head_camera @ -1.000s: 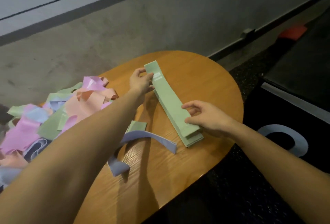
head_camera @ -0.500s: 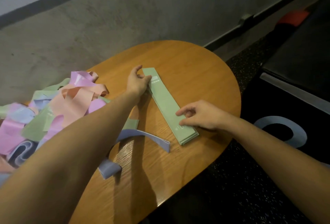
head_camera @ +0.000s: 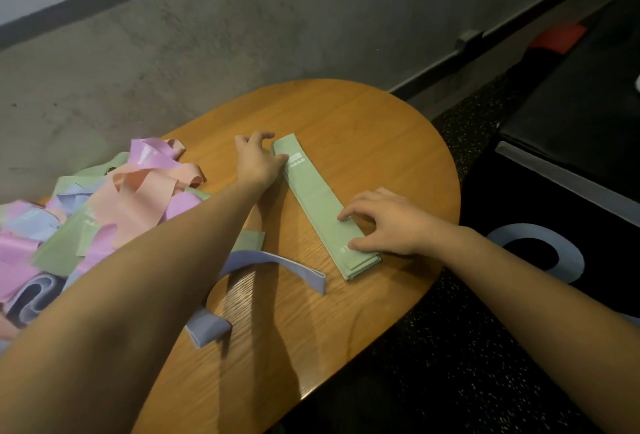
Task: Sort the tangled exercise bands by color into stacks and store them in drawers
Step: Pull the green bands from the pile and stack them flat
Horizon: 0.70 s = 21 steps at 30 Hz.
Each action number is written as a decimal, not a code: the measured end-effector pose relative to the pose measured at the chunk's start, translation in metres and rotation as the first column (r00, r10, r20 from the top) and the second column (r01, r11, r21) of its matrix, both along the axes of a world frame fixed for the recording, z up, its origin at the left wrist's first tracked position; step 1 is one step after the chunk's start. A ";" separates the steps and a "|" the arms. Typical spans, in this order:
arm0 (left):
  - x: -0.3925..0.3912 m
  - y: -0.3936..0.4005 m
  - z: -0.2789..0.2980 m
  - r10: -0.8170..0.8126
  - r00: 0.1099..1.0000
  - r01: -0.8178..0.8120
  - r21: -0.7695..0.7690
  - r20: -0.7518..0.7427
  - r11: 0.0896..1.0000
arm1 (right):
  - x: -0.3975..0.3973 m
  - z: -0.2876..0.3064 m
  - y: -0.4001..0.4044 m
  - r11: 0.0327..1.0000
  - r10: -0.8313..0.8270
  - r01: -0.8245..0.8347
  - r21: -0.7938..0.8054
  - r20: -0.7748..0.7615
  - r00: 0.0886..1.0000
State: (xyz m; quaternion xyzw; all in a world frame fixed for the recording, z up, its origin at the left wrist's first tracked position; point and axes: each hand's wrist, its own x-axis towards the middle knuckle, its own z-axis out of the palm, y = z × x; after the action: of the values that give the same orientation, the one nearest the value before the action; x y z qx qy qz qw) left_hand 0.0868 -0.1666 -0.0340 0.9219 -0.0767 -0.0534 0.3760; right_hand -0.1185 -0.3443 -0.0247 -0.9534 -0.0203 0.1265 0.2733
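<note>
A flat stack of green bands (head_camera: 317, 199) lies diagonally on the wooden table (head_camera: 381, 142). My left hand (head_camera: 256, 160) touches the stack's far end, thumb on its top edge. At the near end, my right hand (head_camera: 381, 222) presses its fingertips onto the stack. A tangled pile of pink, purple, peach, green and blue bands (head_camera: 104, 212) covers the table's left side. One loose blue band (head_camera: 277, 267) curls on the table beneath my left forearm.
A grey concrete wall (head_camera: 242, 35) runs behind the table. On the dark floor at right lies another blue band loop (head_camera: 540, 246), beside a black bench or box (head_camera: 571, 128). A red object (head_camera: 557, 37) sits by the baseboard.
The top green band, lifted at its far end a second ago, now lies flat on the stack. Both hands have settled onto the stack's ends.
</note>
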 end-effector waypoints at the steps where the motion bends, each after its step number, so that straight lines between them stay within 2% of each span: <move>1: -0.001 0.002 0.002 -0.003 1.000 0.003 -0.011 0.012 1.000 | 0.001 0.001 0.000 1.000 0.001 -0.001 0.005 0.007 1.000; 8: -0.020 0.039 0.021 -0.098 0.982 0.105 -0.036 0.160 0.994 | 0.005 0.007 0.017 0.983 -0.109 0.084 0.162 0.153 0.982; 12: -0.035 0.077 0.032 -0.154 0.956 0.160 -0.005 0.251 0.987 | 0.009 0.015 0.038 0.979 -0.088 0.047 0.199 0.200 0.976; 16: -0.054 0.123 0.038 -0.195 0.943 0.211 -0.032 0.270 0.977 | 0.017 0.026 0.067 0.979 -0.046 -0.004 0.205 0.240 0.970; 21: -0.077 0.173 0.035 -0.152 0.945 0.171 -0.039 0.290 0.985 | 0.026 0.037 0.105 0.970 -0.009 -0.054 0.235 0.258 0.966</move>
State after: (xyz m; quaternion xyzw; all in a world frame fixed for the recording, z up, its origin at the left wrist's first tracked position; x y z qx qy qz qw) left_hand 0.0099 0.0064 0.0014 0.8980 -0.2072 0.0524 0.3847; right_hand -0.0922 -0.2394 0.0120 -0.9212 -0.0815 0.0012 0.3804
